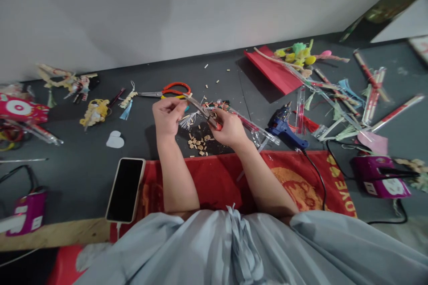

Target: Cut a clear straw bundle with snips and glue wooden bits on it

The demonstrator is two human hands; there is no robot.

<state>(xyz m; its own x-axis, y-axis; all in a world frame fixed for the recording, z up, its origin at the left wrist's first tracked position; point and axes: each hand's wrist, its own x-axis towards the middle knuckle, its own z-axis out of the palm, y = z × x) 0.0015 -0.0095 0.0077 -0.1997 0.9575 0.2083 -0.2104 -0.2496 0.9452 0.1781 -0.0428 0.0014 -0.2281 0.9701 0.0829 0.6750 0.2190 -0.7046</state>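
Pliers (209,117), right hand (231,130) closed around the handles (218,127), left hand (170,116) pinching something indistinct.

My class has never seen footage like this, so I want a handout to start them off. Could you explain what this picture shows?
There is no robot: these are a person's two bare hands. The single picture comes from a camera worn on the head, looking forward and down.

The right hand holds a pliers-like tool. The left hand is pinched near its tip; anything between those fingers is too small to make out.

On the dark table lie orange-handled scissors, small pale pieces, a blue glue gun, a folded red sheet and, nearer the body, a phone and red towel.
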